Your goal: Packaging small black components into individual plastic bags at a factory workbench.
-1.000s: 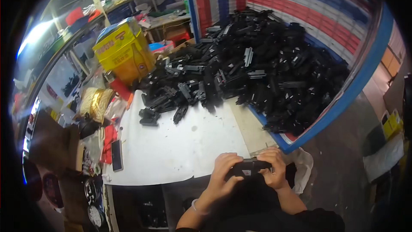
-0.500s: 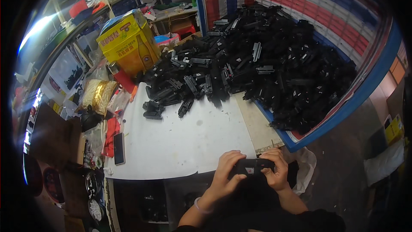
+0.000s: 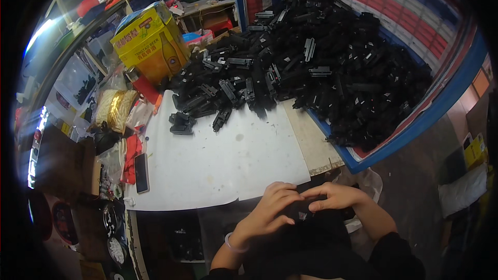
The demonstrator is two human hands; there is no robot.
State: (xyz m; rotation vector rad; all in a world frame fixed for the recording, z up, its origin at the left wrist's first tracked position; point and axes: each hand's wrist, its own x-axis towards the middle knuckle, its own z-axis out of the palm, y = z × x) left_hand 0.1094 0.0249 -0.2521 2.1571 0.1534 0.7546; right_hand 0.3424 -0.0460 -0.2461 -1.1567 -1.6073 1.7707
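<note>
Near the front edge of the table, close to my body, a black oblong plastic part (image 3: 302,216) with a small white triangular mark lies between my hands. Its outline is hard to separate from my dark clothing. My left hand (image 3: 276,208) curls round its left side, thumb toward me. From the right, my right hand (image 3: 336,197) reaches over it, with fingers bent across the top and the thumb on the near side. The fingertips of both hands almost meet. A big heap of similar black parts (image 3: 358,80) fills the far right, spilling onto the white-covered table (image 3: 233,163).
A blue-framed bin wall (image 3: 410,142) with striped sheeting surrounds the heap. At the left stand a yellow carton (image 3: 150,46) and a red flask (image 3: 142,85). A phone (image 3: 141,173) rests by the table's left edge, beside a red cloth (image 3: 131,156).
My right hand has swung over the top of the black part, its wrist higher and fingers reaching left. The part has tipped and shows less. The whole view has shifted slightly.
</note>
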